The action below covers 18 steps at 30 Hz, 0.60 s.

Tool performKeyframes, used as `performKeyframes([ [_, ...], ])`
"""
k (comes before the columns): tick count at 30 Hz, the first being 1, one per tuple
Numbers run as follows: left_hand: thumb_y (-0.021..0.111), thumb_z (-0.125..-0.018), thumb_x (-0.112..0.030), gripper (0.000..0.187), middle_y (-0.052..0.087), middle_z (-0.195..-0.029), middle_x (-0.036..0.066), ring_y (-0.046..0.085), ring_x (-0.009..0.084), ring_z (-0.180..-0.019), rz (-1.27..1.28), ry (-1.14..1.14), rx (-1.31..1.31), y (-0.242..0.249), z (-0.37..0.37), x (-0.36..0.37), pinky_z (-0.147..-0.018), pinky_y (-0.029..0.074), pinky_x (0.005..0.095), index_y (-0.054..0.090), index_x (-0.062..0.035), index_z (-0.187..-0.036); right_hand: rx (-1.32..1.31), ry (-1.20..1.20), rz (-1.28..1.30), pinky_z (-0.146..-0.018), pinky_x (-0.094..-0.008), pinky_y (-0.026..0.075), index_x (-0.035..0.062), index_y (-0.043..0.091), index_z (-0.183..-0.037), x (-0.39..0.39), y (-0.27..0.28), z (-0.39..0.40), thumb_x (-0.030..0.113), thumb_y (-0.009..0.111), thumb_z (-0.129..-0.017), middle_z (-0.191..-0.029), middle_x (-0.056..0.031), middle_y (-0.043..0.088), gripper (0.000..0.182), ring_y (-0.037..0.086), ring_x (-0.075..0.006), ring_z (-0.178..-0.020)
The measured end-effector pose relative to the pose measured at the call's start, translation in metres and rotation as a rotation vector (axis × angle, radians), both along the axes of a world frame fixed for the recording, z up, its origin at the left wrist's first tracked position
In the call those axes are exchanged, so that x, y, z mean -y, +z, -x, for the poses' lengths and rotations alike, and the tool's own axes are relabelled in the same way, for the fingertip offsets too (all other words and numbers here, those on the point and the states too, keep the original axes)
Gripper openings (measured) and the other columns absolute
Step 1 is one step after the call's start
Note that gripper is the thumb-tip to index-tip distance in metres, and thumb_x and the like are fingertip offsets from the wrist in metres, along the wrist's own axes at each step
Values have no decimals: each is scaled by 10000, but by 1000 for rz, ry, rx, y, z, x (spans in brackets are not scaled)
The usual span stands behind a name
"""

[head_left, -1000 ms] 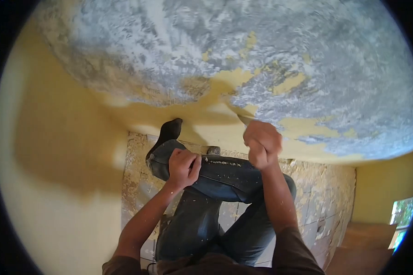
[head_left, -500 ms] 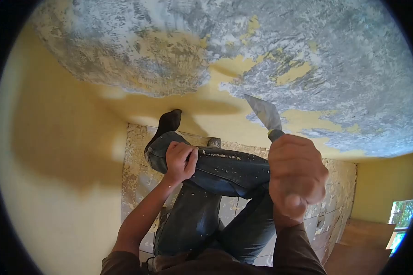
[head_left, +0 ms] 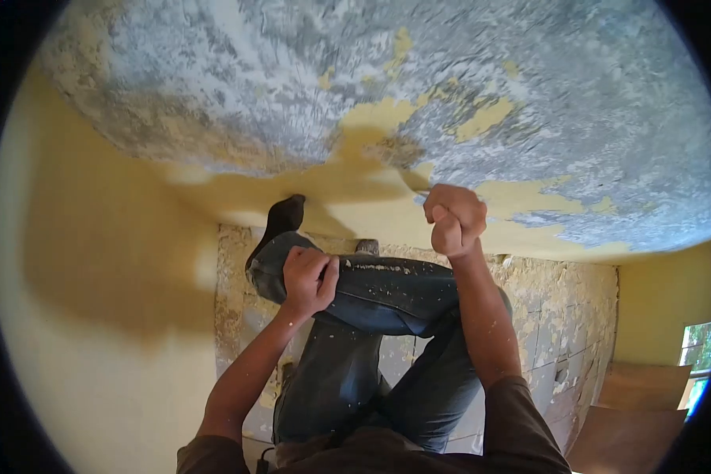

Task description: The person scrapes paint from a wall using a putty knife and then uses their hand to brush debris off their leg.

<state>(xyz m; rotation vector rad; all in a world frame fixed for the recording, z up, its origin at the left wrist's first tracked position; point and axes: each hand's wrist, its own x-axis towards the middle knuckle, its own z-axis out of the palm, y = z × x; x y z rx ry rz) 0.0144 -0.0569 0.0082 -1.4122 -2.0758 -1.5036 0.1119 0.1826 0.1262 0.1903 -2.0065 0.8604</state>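
My right hand [head_left: 456,220] is closed around the handle of a paint scraper [head_left: 411,179]. Its blade, seen nearly edge-on, points up and left and meets the wall [head_left: 521,193] along the lower border of the stripped patch. Most of the handle is hidden in my fist. My left hand [head_left: 310,280] rests on the knee of my paint-flecked jeans [head_left: 395,296], fingers curled in and nothing visible in them.
Grey and white patches with yellow paint remnants cover the upper wall. A yellow side wall [head_left: 95,261] rises at left. Paint chips litter the tiled floor [head_left: 561,332]. Brown boards [head_left: 640,387] lean at right near a window [head_left: 701,347]. My dark-socked foot [head_left: 284,217] lies near the wall.
My right hand has moved away from me, up and slightly left, bringing the scraper's blade against the wall. My left hand has stayed on the knee.
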Motion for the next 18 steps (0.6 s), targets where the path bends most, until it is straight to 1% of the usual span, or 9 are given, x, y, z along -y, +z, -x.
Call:
performKeyframes([
  [4,667,-816,-24,51,611,-690,72,588,261,-626,11,9,12,-3,-6,3,-675,413,385,644,-41,-775,-101,31,-51,-506,-382,428,20,565,-641,41,45,-21,21,660,-656,-596,-86,554,96,506,-259,-470],
  [6,673,-813,-24,52,608,-688,71,592,261,-628,-35,28,22,-6,-5,1,-668,410,388,645,-44,-774,-117,194,-45,-478,-364,409,21,539,-634,62,87,-34,-23,610,-653,-593,-90,535,86,501,-260,-472],
  [7,673,-813,-24,52,608,-688,71,592,261,-628,-27,21,26,-7,-3,2,-668,410,388,645,-44,-774,-114,187,-37,-478,-364,409,21,539,-634,56,78,-33,-23,610,-653,-593,-90,535,86,501,-260,-472],
  [9,674,-813,-15,53,613,-690,72,595,260,-625,-6,12,14,-4,-3,2,-671,410,388,645,-43,-777,0,-149,-363,-478,-373,405,15,554,-646,28,41,-20,-19,620,-664,-603,-95,533,76,501,-272,-481],
  [10,674,-813,-15,53,613,-690,72,595,260,-625,-17,4,2,0,-2,-1,-671,410,388,645,-43,-777,-82,100,-44,-491,-383,414,15,552,-644,9,8,-5,1,649,-655,-614,-106,538,99,500,-295,-488],
  [12,668,-822,-12,53,612,-686,75,594,264,-622,-2,-7,-12,3,-3,-1,-671,407,387,646,-41,-784,-45,70,-12,-479,-379,409,14,551,-650,10,10,-9,9,651,-671,-612,-108,536,102,496,-298,-486],
  [15,670,-825,-14,59,608,-680,80,591,272,-618,-21,20,15,-1,-6,0,-671,409,389,646,-41,-778,-30,-150,-199,-461,-365,406,14,549,-666,50,64,-37,-20,616,-684,-612,-104,540,77,512,-286,-488],
  [17,670,-826,-15,62,607,-680,80,592,273,-619,-29,18,27,-4,-5,-1,-670,409,391,643,-38,-775,-145,294,-32,-471,-367,419,16,553,-670,66,96,-46,-25,619,-655,-624,-103,556,79,534,-283,-496],
  [18,670,-827,-15,66,606,-679,80,592,274,-620,-48,17,36,-4,-6,-1,-669,409,392,641,-36,-771,-142,287,-29,-471,-367,419,16,553,-670,50,73,-38,-25,619,-655,-624,-103,556,79,534,-283,-496],
])
